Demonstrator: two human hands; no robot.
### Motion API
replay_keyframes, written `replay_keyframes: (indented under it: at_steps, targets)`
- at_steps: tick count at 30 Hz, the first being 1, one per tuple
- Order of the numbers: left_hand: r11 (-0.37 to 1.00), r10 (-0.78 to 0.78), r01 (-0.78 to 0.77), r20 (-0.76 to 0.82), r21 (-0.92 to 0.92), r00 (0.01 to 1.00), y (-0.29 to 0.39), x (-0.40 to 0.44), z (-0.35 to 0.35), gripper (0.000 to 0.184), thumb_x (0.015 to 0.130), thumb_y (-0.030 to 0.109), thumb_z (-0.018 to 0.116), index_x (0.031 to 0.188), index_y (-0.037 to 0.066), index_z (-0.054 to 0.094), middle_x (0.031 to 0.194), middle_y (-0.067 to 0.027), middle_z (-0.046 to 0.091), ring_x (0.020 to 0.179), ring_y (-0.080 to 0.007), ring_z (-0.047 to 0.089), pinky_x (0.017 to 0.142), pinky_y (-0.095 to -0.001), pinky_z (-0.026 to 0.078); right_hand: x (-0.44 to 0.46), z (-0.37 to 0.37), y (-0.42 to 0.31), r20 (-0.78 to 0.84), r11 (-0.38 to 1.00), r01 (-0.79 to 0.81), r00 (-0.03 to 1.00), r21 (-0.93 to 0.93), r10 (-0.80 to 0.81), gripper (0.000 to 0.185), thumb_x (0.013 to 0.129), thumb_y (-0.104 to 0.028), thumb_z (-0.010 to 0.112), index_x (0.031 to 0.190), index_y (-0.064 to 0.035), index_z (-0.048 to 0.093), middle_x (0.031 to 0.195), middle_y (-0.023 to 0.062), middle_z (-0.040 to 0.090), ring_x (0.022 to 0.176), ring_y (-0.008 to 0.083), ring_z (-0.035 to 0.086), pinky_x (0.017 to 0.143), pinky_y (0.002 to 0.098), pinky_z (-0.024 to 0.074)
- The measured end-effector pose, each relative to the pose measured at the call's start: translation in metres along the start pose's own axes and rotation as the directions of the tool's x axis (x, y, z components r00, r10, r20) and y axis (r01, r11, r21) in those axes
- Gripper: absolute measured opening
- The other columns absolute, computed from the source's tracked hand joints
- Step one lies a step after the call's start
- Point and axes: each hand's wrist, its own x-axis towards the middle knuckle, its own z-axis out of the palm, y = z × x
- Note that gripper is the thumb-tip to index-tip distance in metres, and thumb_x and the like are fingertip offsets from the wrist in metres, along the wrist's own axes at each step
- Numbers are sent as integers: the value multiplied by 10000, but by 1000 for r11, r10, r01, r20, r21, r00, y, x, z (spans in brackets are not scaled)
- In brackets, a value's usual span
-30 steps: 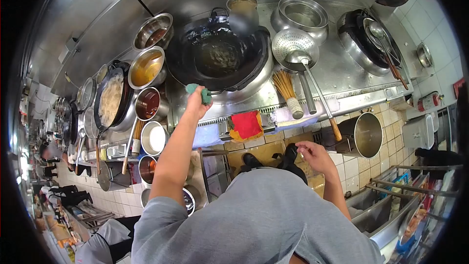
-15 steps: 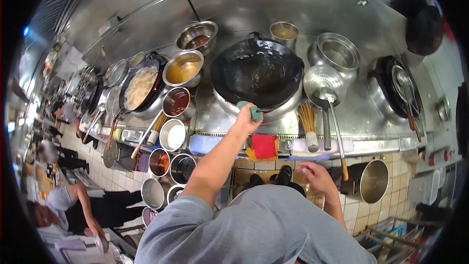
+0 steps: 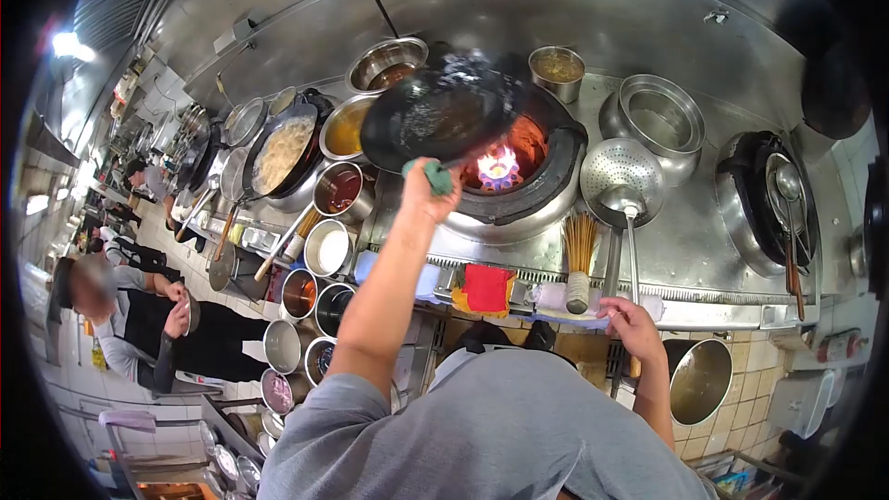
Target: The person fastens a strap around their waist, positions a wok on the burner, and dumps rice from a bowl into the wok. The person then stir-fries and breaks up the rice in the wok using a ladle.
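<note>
My left hand [image 3: 431, 187] is closed around the handle of a black wok [image 3: 435, 122], with a green cloth [image 3: 443, 176] in its grip. The wok is tilted and lifted to the left, off the round burner [image 3: 565, 162], where a flame [image 3: 498, 168] burns uncovered. Its inside looks wet and shiny. My right hand [image 3: 632, 326], fingers outstretched and apart, is over the long handle of a ladle [image 3: 632, 204]. The ladle's bowl lies in a perforated strainer [image 3: 622, 167]. Whether the fingers touch the handle, I cannot tell.
Left of the burner stand bowls of yellow liquid [image 3: 348, 128] and red sauce [image 3: 339, 187], and another wok of pale food [image 3: 282, 153]. A bamboo brush [image 3: 580, 255] and red cloth [image 3: 488, 288] lie along the front edge. A co-worker [image 3: 167, 310] stands at the left.
My left hand has lifted the wok off the burner and moved it left, uncovering the flame. My right hand has moved forward to the ladle handle. The co-worker's posture has changed.
</note>
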Motion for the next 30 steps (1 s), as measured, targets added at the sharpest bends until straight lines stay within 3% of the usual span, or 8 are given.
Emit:
replay_keyframes:
  at_steps: [5, 10, 13, 17, 18, 20, 25, 30]
  targets:
    - [959, 269, -255, -103, 126, 958, 93, 52, 13, 170, 886, 264, 527, 825, 106, 516, 688, -67, 528, 581, -215, 556, 493, -311, 493, 3, -13, 0, -35, 997, -12, 999, 82, 15, 277, 972, -117, 499, 1214, -19, 591, 953, 41, 666, 705, 94, 551, 675, 244, 471]
    - [832, 533, -420, -308, 363, 788, 196, 107, 10, 205, 872, 299, 605, 997, 145, 556, 917, -36, 575, 789, -218, 552, 651, -398, 455, -10, -3, 3, -149, 978, -84, 982, 190, 113, 285, 959, -109, 513, 1215, -12, 591, 950, 39, 667, 700, 92, 545, 663, 235, 465]
    - [748, 606, -468, -197, 471, 771, 255, 124, 9, 178, 850, 251, 621, 968, 138, 550, 873, -30, 567, 742, -218, 547, 578, -404, 443, -18, 1, 17, -163, 966, -39, 983, 257, 83, 293, 958, -116, 515, 1222, -15, 590, 946, 34, 668, 698, 85, 542, 642, 229, 455]
    - [618, 786, -593, -422, 516, 452, 287, 129, 37, 486, 741, 155, 757, 1163, 70, 532, 1048, -112, 620, 878, -282, 625, 696, -491, 516, -34, -4, 21, -251, 967, -87, 957, 239, 148, 282, 959, -131, 536, 1210, -16, 592, 950, 22, 666, 674, 75, 551, 599, 218, 442]
    - [587, 809, -684, -349, 434, 473, 305, 141, 33, 626, 698, 94, 773, 1236, 2, 466, 1075, -144, 621, 941, -309, 636, 756, -486, 540, -39, -4, 22, -290, 963, -98, 941, 253, 172, 283, 959, -140, 541, 1211, -20, 590, 949, 23, 666, 674, 69, 550, 584, 209, 434]
    - [509, 858, -722, -349, 468, 378, 315, 140, 45, 512, 666, 91, 764, 1104, -62, 549, 1077, -167, 632, 892, -308, 654, 735, -442, 556, -50, -4, 20, -350, 932, -135, 901, 336, 257, 289, 958, -157, 555, 1213, -24, 581, 942, 25, 664, 670, 50, 543, 547, 188, 410]
    - [403, 913, -624, -341, 670, 224, 334, 142, 66, 659, 659, 148, 779, 1199, -70, 469, 1164, -199, 601, 980, -326, 649, 841, -424, 559, -73, 1, 28, -452, 932, -66, 861, 357, 234, 323, 954, -193, 565, 1216, -3, 572, 933, 28, 661, 669, 73, 533, 596, 212, 407]
    - [445, 895, -451, -375, 774, 239, 326, 126, 90, 633, 669, 167, 773, 1165, -77, 464, 1094, -169, 622, 901, -293, 664, 766, -382, 560, -94, 12, 25, -489, 919, -110, 819, 379, 299, 330, 956, -197, 563, 1222, -3, 567, 945, 40, 665, 688, 79, 549, 608, 212, 420]
